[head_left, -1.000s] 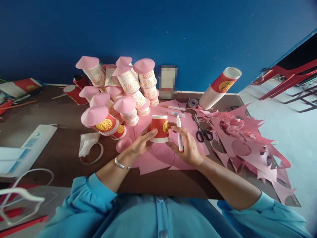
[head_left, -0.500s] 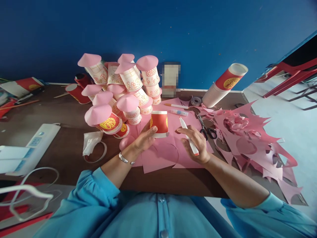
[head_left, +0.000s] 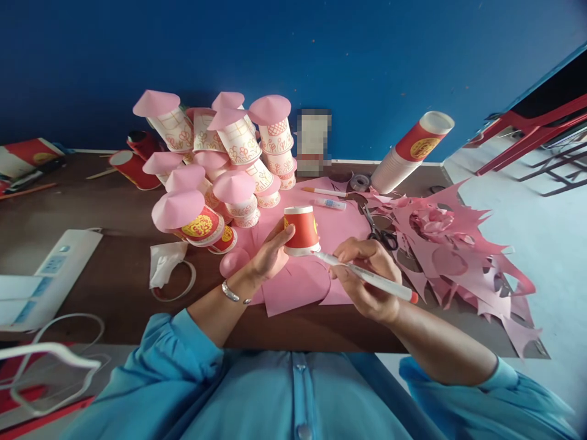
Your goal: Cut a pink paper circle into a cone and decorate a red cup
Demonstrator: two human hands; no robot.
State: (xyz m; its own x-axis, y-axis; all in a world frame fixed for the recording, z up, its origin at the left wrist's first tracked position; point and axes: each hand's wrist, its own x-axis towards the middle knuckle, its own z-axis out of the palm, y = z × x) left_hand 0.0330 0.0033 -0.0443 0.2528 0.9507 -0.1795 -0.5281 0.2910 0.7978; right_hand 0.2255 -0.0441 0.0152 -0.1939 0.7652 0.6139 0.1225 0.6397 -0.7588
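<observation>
My left hand grips a red paper cup with white bands, held upside down above the table; some of its fingers are hidden behind it. In my right hand is a white marker with a red end, slanting across the palm. The marker's tip is at the cup's lower right rim; whether it touches, I cannot tell. Under both hands lie sheets of pink paper. Beyond the cup are a glue stick and another marker.
Stacked cup towers with pink cone roofs stand to the left. Scissors, tape, a leaning cup stack and pink scraps are on the right. A white power strip lies far left. A blue wall borders the back.
My right hand has turned the marker around, bringing its tip from pointing away to the cup's lower rim. The cup has shifted slightly right and its yellow emblem is now mostly out of sight.
</observation>
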